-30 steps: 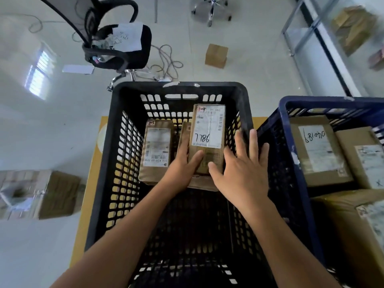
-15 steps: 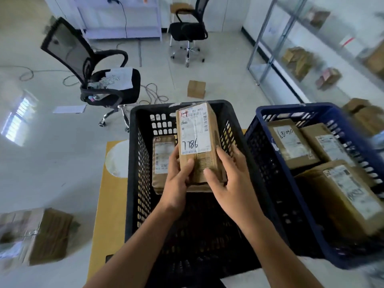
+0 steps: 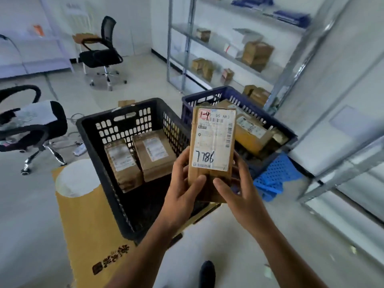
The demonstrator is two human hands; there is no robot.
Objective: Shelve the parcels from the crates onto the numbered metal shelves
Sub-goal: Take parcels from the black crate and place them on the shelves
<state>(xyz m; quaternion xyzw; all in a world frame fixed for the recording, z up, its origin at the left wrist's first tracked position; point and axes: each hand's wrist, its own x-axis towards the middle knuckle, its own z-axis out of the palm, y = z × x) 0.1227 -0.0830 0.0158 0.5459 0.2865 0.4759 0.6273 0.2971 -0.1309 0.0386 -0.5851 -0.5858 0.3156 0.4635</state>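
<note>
The metal shelves (image 3: 228, 57) at the right already carry several brown parcels. The blue crate (image 3: 276, 129) looks full; the black crate (image 3: 97, 146) holds two parcels (image 3: 137, 159). Left hand (image 3: 182, 183) and right hand (image 3: 239, 183) clasp the lower end of the labelled parcel (image 3: 212, 146), marked 1-4 and 7786, raised above the crates, not yet shelved. Much seems left.

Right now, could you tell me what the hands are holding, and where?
Both hands, left hand and right hand, hold the parcel marked 7786 by its lower end.
</note>
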